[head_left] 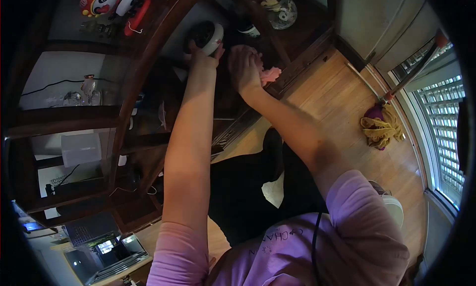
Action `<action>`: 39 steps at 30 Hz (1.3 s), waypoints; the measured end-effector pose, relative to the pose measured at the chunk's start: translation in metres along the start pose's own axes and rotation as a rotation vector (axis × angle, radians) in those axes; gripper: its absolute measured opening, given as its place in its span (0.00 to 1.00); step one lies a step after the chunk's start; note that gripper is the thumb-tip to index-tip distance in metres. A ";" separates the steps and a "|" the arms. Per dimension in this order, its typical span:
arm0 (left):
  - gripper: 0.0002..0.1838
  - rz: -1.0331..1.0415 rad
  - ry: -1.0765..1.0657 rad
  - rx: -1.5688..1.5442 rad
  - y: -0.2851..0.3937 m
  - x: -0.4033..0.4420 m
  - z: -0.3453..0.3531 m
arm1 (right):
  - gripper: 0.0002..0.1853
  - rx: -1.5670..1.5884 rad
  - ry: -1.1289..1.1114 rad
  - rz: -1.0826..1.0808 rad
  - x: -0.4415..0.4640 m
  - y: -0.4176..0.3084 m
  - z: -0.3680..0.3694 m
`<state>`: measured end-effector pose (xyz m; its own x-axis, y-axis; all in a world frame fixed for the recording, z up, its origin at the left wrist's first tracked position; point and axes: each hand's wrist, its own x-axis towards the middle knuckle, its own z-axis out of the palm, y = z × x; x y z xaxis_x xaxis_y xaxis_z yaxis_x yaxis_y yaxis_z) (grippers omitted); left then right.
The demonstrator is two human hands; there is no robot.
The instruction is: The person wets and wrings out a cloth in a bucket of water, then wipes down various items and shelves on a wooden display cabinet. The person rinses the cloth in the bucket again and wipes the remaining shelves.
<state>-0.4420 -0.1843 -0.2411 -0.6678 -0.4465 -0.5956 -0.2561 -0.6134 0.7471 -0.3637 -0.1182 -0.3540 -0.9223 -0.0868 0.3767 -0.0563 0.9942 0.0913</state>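
My left hand (204,58) grips the lower edge of a rounded white object with a dark round face (216,37), which stands tilted on the dark wooden shelf. To its right, my right hand (243,70) presses a pink cloth (270,75) against the shelf surface. Part of the cloth sticks out beyond the fingers toward the shelf's front edge. Shadow hides some of the fingertips and the back of the shelf.
A glass jar (283,13) stands farther along the shelf. A panda figurine (105,1), glass ornaments (89,90) and a white box-like item (81,149) occupy other compartments. A mop (381,126) leans by the shuttered door (441,117). A white bucket (394,209) is beside me.
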 end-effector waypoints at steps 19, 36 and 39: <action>0.38 -0.180 0.046 -0.039 -0.018 0.023 -0.004 | 0.12 -0.120 0.227 -0.526 -0.075 0.134 -0.025; 0.22 0.304 0.236 0.357 -0.031 -0.081 -0.014 | 0.26 0.370 0.181 -0.489 -0.093 0.127 -0.010; 0.20 0.219 0.051 0.495 -0.032 -0.109 -0.032 | 0.26 0.334 0.128 -0.427 -0.084 0.174 -0.003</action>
<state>-0.3381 -0.1370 -0.2094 -0.7108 -0.5681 -0.4148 -0.4219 -0.1275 0.8976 -0.2946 0.0615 -0.3669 -0.7386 -0.4724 0.4809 -0.5519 0.8334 -0.0290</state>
